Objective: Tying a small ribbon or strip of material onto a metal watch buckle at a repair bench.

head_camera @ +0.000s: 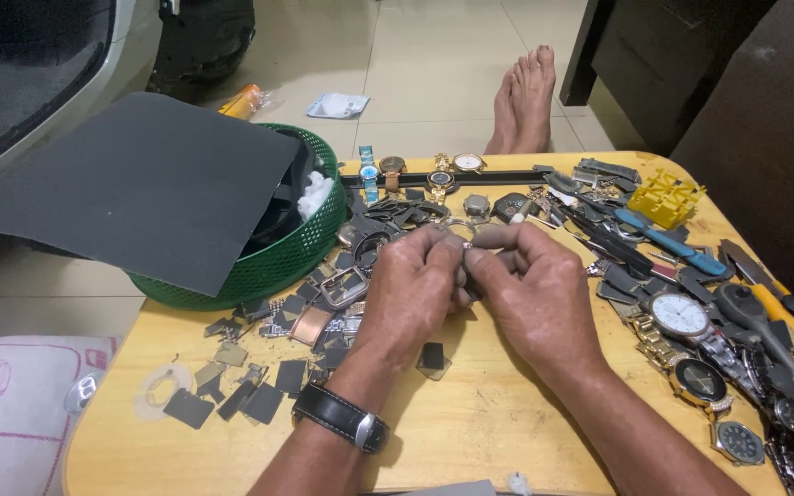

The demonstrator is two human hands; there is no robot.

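Observation:
My left hand (413, 289) and my right hand (535, 287) meet over the middle of a round wooden table (470, 432). Their fingertips pinch one small metal part (467, 246) between them; most of it is hidden by the fingers. A black wristwatch (342, 416) sits on my left wrist. Loose watch pieces, buckles and dark square scraps (319, 312) lie just left of my left hand. One dark scrap (432, 358) rests below the hands.
A green basket (300, 253) under a dark sheet (149, 184) stands at the left. Several watches (691, 344) and hand tools (774, 321) crowd the right edge. More watches (425, 172) line the far edge beside a yellow plastic piece (663, 197). Bare feet (526, 96) rest on the floor beyond.

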